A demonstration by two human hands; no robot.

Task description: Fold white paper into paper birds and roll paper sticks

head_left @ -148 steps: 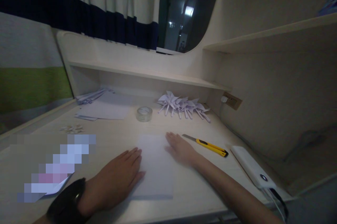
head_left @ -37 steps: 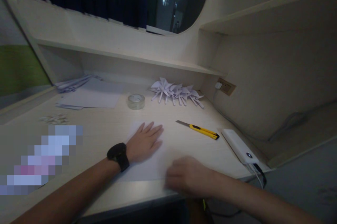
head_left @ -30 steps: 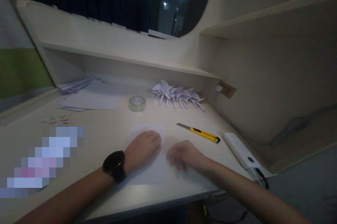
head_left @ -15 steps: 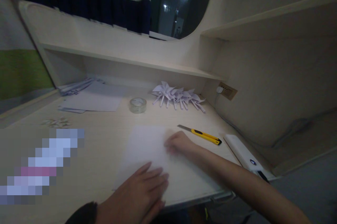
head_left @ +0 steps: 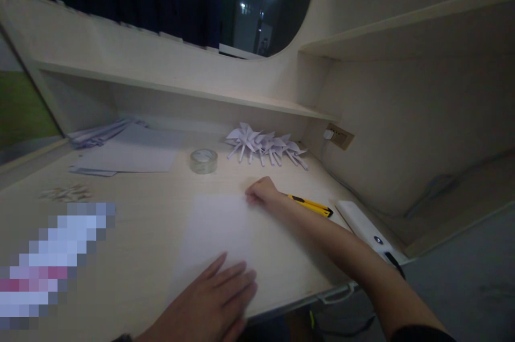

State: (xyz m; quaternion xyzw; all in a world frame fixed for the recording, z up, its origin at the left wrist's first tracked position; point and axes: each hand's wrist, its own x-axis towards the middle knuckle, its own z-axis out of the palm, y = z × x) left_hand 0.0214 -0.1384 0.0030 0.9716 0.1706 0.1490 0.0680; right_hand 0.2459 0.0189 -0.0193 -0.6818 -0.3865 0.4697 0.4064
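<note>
A white sheet of paper (head_left: 219, 235) lies flat on the desk in front of me. My left hand (head_left: 213, 302) rests flat on its near edge with the fingers spread. My right hand (head_left: 261, 191) is curled at the sheet's far right corner, fingertips pressing down there. Just beyond my right forearm lies a yellow utility knife (head_left: 311, 204).
A roll of clear tape (head_left: 203, 161) and a cluster of folded paper pinwheels (head_left: 263, 148) sit at the back. Loose paper sheets (head_left: 124, 155) lie at the back left, small scraps (head_left: 64, 192) at the left. A white power bank (head_left: 364, 224) with cable lies at the right edge.
My right hand slid from the near edge up the sheet's right side to its far corner. My left hand left the sheet's far part and came back to the near edge.
</note>
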